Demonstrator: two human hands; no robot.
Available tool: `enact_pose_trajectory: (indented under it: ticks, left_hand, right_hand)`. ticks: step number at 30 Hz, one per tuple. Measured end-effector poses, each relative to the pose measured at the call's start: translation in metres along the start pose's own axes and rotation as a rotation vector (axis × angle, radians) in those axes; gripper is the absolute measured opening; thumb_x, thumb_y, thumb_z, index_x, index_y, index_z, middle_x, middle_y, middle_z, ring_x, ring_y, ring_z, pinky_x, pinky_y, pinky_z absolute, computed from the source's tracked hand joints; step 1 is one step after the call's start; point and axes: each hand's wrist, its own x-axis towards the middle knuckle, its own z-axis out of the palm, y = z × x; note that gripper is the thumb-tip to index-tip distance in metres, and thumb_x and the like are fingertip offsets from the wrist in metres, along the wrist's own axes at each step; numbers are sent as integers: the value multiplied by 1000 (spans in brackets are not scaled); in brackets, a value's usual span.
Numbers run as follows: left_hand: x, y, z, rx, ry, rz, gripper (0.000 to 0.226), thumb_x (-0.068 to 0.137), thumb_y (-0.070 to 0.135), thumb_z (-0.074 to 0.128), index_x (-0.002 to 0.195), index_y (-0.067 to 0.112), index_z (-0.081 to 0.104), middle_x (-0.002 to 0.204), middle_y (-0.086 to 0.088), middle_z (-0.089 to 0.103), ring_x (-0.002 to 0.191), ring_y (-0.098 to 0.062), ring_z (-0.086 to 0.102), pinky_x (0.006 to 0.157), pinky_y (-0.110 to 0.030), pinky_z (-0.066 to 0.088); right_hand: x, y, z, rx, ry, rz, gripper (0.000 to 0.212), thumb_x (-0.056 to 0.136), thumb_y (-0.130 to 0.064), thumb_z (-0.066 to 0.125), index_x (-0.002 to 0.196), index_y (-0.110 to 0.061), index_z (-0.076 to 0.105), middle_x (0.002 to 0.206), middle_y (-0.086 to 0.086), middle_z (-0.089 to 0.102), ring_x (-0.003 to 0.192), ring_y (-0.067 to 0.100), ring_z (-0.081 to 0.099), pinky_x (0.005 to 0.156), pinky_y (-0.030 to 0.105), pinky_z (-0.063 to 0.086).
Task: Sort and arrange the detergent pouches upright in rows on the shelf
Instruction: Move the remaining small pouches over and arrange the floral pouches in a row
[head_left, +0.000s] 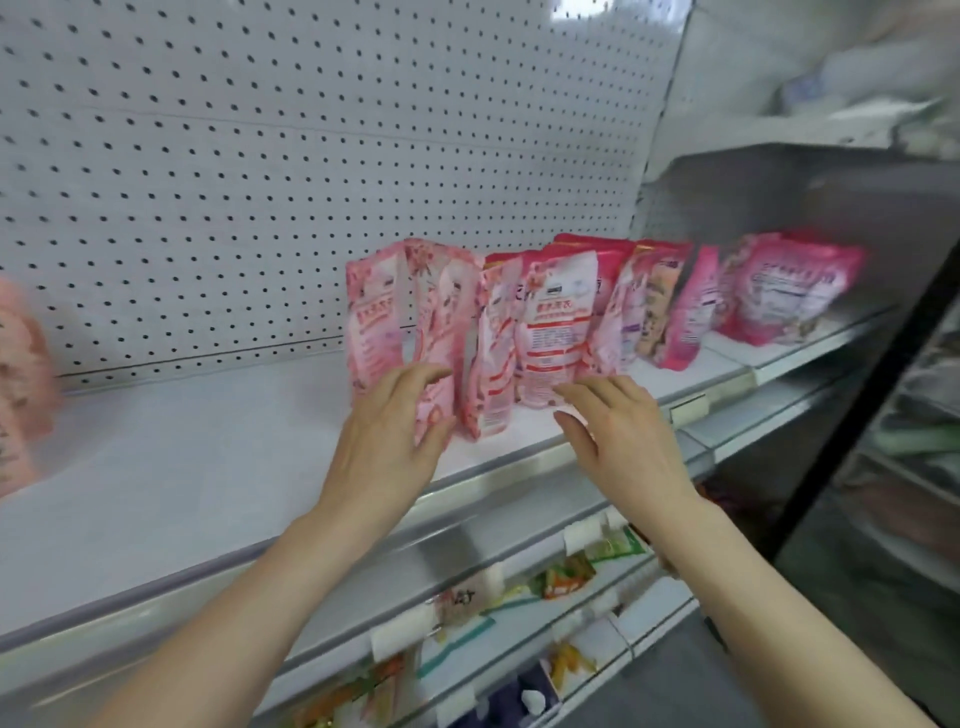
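Several pink detergent pouches stand upright in a loose row on the white shelf (218, 467). My left hand (395, 421) grips the lower part of the leftmost light pink pouch (410, 312), thumb in front and fingers around its left side. My right hand (618, 426) hovers with fingers spread, fingertips touching the base of a red-and-white pouch (558, 322). Darker pink pouches (685, 312) lean further right, and more pouches (784, 291) stand on the adjoining shelf section.
A white pegboard back panel (311, 156) rises behind the shelf. A blurred pink pouch (21, 384) sits at the far left edge. Lower shelves (519, 597) hold packaged goods with price tags. A dark upright post (872, 405) stands on the right.
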Motion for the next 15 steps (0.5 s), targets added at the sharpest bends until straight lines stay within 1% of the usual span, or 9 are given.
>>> enact_pose_trajectory:
  ticks: [2,4,6,11,13,15]
  left_hand:
    - [15,17,24,-9,-12,32,42,92,25,62,133,24,51,129,5,54,118,-12,50,93,-23,35]
    - [31,34,52,-23,-20,55,43,93,26,62,134,24,51,129,7,53,117,-10,51,94,-22,37]
    - [50,52,83,-42,-21,61,44,93,25,62,135,24,50,130,7,53,117,-10,51,96,-24,40]
    - [102,109,169,-129,-31,79,44,92,24,63,134,25,50,128,6,53,114,-12,55,96,-33,46]
    - [124,131,204,-168,-24,84,47,90,24,64,135,25,48,130,6,52,115,-12,53,96,-31,45]
    - [146,149,236,-191,-22,68,54,90,26,65,139,26,44,136,6,50,119,-11,50,95,-26,41]
  right_hand:
    - [-5,32,1,11,-3,44,25,87,-14,72,110,-5,72,102,10,72,93,36,64,79,48,53]
    - [-9,66,4,16,-32,85,26,91,-17,69,114,-6,70,105,9,72,97,35,63,83,47,52]
    - [-10,104,6,14,-41,104,28,92,-18,68,117,-7,69,108,9,71,100,34,62,85,46,52]
    - [-10,208,8,-7,-31,138,29,91,-20,69,118,-8,68,107,9,71,98,34,62,84,43,51]
    - [-8,247,9,-7,-34,162,30,92,-21,68,118,-8,68,108,9,70,98,35,61,83,42,50]
    - [-1,283,11,0,-51,183,33,93,-22,66,123,-8,65,114,10,69,103,35,60,85,43,50]
